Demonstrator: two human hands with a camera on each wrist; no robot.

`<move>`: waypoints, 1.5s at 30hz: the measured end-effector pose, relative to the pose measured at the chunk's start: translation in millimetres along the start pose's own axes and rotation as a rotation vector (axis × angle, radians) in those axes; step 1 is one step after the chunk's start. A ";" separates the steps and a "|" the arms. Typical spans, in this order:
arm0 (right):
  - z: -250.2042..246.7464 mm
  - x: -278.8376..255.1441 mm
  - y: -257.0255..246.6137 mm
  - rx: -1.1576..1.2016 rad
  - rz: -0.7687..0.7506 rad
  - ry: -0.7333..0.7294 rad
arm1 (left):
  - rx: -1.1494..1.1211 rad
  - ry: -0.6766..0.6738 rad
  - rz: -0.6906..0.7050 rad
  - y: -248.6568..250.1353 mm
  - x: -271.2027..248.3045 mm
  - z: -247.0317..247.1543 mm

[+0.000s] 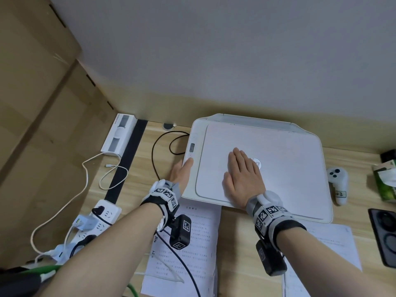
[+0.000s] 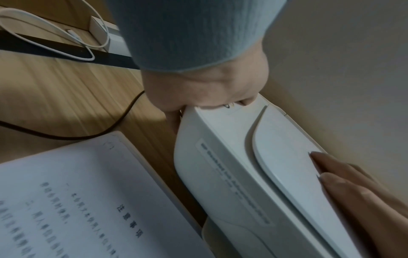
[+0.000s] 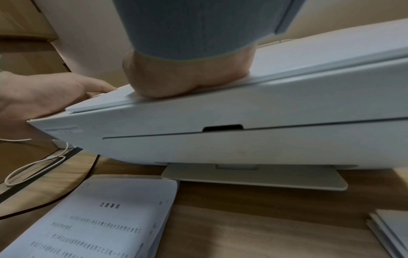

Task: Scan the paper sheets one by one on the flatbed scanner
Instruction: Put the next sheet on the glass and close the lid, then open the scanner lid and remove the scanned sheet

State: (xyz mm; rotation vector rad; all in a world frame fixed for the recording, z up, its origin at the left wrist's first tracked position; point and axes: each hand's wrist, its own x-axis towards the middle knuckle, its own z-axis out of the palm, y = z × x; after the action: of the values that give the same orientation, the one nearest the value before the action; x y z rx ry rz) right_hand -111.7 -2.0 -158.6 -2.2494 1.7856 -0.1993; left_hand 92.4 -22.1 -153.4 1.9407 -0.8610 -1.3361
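Observation:
The white flatbed scanner (image 1: pixel 289 168) stands on the wooden desk with its lid down. My right hand (image 1: pixel 242 174) lies flat, palm down, on the lid's left half; its heel (image 3: pixel 187 80) presses the lid's front edge. My left hand (image 1: pixel 182 170) is at the scanner's left side, one straight fingertip on the control strip beside the small display. The left wrist view shows this hand (image 2: pixel 205 87) against the scanner's corner (image 2: pixel 220 165). A stack of printed sheets (image 1: pixel 199 243) lies before the scanner's left corner, and a second pile (image 1: pixel 334 243) lies at the right front.
A power strip (image 1: pixel 102 213) with plugs and a white cable (image 1: pixel 85 179) sit at the left. A black cable (image 1: pixel 158 151) loops beside the scanner. A white controller (image 1: pixel 338 181), a green packet (image 1: pixel 385 181) and a black case (image 1: pixel 383 236) are on the right. Cardboard (image 1: pixel 32 103) walls the left.

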 end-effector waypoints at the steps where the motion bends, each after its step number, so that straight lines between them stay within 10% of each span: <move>1: 0.3 -0.3 0.2 0.002 0.001 0.003 | 0.001 -0.008 -0.011 -0.4 0.9 0.0; 11: -18.7 0.1 4.8 0.028 -0.032 -0.130 | 0.052 -0.078 -0.158 32.3 -4.5 -2.2; 15: -54.7 -9.6 26.7 -0.065 -0.091 -0.158 | 0.593 -0.014 0.300 55.9 -14.4 4.0; 22: -71.0 -74.8 72.9 -0.123 0.116 -0.219 | 1.250 -0.582 0.710 31.1 -42.3 36.5; 29: -67.1 -110.4 77.2 -0.157 0.206 -0.213 | 1.395 -0.571 0.849 24.2 -55.3 38.9; 35: -76.5 -114.5 61.8 -0.217 0.164 -0.099 | 1.433 -0.436 1.364 50.9 -68.6 28.1; 45: -198.6 -53.2 43.1 -0.291 0.165 0.239 | 1.098 -0.063 1.236 168.1 -70.3 -10.0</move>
State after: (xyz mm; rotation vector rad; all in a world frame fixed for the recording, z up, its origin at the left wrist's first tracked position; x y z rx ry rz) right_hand -217.6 17.1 21.9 -2.3342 2.2443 -0.1935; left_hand 54.9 -64.7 20.1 1.3325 -2.5735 -0.0958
